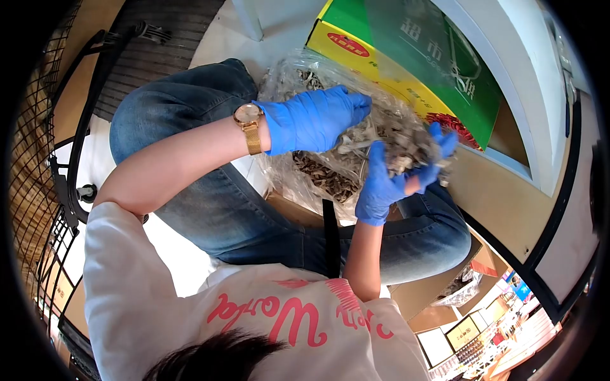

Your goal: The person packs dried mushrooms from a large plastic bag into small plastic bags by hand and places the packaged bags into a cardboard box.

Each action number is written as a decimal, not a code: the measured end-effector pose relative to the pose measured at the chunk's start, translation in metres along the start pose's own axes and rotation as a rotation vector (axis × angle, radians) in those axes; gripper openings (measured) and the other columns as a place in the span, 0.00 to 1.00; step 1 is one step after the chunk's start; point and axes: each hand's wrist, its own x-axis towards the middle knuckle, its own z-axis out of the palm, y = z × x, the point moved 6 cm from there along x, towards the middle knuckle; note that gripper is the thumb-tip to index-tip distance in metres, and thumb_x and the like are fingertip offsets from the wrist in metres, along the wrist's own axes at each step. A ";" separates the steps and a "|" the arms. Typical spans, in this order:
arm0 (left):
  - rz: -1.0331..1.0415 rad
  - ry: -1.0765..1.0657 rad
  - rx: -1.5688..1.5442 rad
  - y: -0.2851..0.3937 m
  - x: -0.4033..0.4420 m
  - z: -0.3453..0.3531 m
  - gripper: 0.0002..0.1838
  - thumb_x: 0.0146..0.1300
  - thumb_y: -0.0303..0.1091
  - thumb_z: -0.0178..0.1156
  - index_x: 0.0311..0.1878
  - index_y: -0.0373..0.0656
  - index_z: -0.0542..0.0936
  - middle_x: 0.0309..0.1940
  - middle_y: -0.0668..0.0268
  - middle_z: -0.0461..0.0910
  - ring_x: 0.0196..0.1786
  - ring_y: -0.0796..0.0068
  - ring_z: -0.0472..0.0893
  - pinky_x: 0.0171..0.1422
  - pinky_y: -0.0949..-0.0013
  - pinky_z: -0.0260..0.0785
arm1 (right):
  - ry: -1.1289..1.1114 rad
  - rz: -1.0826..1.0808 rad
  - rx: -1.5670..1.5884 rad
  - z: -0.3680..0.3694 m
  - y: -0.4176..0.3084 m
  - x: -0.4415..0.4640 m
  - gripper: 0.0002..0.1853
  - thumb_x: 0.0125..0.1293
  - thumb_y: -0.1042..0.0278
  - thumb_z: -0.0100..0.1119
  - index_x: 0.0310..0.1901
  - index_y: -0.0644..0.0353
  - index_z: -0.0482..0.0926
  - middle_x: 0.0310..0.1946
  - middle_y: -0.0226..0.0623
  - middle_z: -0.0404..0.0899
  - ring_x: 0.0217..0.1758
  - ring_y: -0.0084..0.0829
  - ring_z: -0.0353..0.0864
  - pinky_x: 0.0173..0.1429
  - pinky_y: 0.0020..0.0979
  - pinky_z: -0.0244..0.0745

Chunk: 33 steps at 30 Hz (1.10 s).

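Observation:
My left hand (311, 120), in a blue glove with a gold watch at the wrist, is over a clear plastic bag (279, 82). Its fingers are bent and pressed together; what they grip is hidden. Grey-brown, shrivelled pieces like dried mushrooms (324, 178) fill the bag. On the other side, my right hand (378, 193), gloved too, has its fingers curled round a loose clump of dried mushrooms (410, 149), lifted above the bag. Bare skin shows at one fingertip of that glove. The clump is slightly blurred.
Behind the bag stands a green and yellow printed box (375, 51), beside a white curved frame (508, 82). My bent knees in jeans (190, 114) flank the bag. A black wire rack (44, 235) is at far left. Lower right holds an open cardboard box (422, 298).

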 end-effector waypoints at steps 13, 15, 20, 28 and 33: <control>-0.014 -0.035 0.015 -0.002 0.000 -0.002 0.32 0.48 0.21 0.55 0.62 0.37 0.69 0.62 0.58 0.68 0.58 0.55 0.72 0.62 0.62 0.68 | -0.827 0.259 -0.058 0.001 -0.013 -0.023 0.16 0.56 0.76 0.61 0.47 0.57 0.84 0.57 0.43 0.76 0.61 0.42 0.74 0.67 0.38 0.63; -0.018 -0.077 0.082 -0.002 0.000 -0.004 0.31 0.49 0.21 0.54 0.62 0.38 0.70 0.62 0.60 0.68 0.58 0.57 0.72 0.62 0.63 0.68 | -0.870 0.251 -0.047 -0.005 -0.017 -0.014 0.16 0.56 0.76 0.60 0.48 0.57 0.83 0.56 0.42 0.77 0.61 0.41 0.74 0.66 0.37 0.64; -0.049 -0.098 0.120 0.001 -0.001 -0.007 0.31 0.50 0.21 0.54 0.63 0.40 0.70 0.63 0.62 0.68 0.57 0.59 0.73 0.61 0.65 0.69 | -0.631 0.207 -0.144 -0.021 -0.004 0.002 0.16 0.56 0.81 0.61 0.48 0.61 0.82 0.54 0.42 0.78 0.60 0.37 0.76 0.62 0.34 0.69; -0.061 -0.103 0.177 -0.001 -0.003 -0.007 0.31 0.50 0.22 0.55 0.63 0.41 0.70 0.63 0.63 0.68 0.56 0.61 0.73 0.60 0.65 0.70 | -0.393 0.355 -0.211 -0.011 0.013 0.007 0.16 0.55 0.81 0.64 0.47 0.62 0.81 0.45 0.40 0.82 0.48 0.31 0.80 0.53 0.29 0.73; -0.044 -0.118 0.185 -0.006 -0.008 -0.016 0.31 0.52 0.20 0.53 0.63 0.42 0.69 0.64 0.62 0.68 0.57 0.59 0.73 0.61 0.65 0.69 | -0.515 0.294 -0.074 -0.005 0.009 0.008 0.13 0.57 0.81 0.62 0.45 0.62 0.82 0.47 0.42 0.82 0.49 0.31 0.80 0.57 0.30 0.72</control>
